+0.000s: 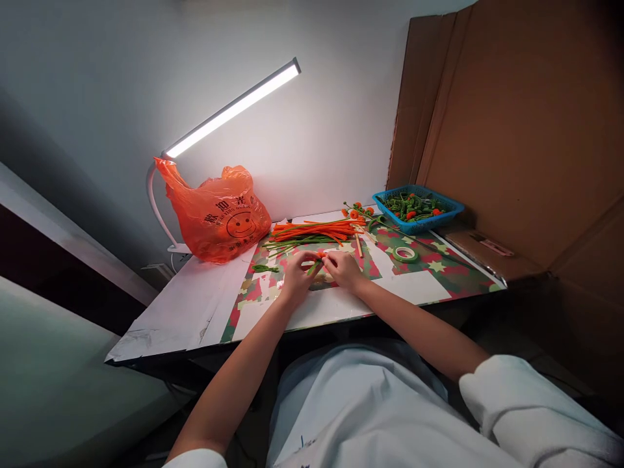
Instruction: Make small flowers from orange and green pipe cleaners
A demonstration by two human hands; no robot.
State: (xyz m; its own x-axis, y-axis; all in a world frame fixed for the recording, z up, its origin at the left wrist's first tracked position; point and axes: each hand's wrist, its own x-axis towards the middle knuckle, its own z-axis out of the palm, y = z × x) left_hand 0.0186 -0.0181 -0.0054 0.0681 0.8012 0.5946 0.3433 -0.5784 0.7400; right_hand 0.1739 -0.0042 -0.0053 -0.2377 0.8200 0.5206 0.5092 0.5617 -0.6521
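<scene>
My left hand (295, 278) and my right hand (344, 269) meet over the front middle of the table. Pinched between their fingertips is a small orange and green chenille stem piece (320, 256); its exact shape is partly covered by the fingers. Just behind the hands lies a bundle of orange chenille stems (316, 229), with green chenille stems (291, 245) beside it. Left of my left hand rests a small green twisted piece (264, 268). To the right of my right hand are a thin wooden stick (359, 246) and a roll of green tape (405, 254).
A blue basket (420, 225) of green pieces and orange flowers stands at the back right, with orange flowers (355, 212) beside it. An orange plastic bag (219, 214) and a lit lamp (234, 109) are back left. Cardboard (517, 130) walls the right side.
</scene>
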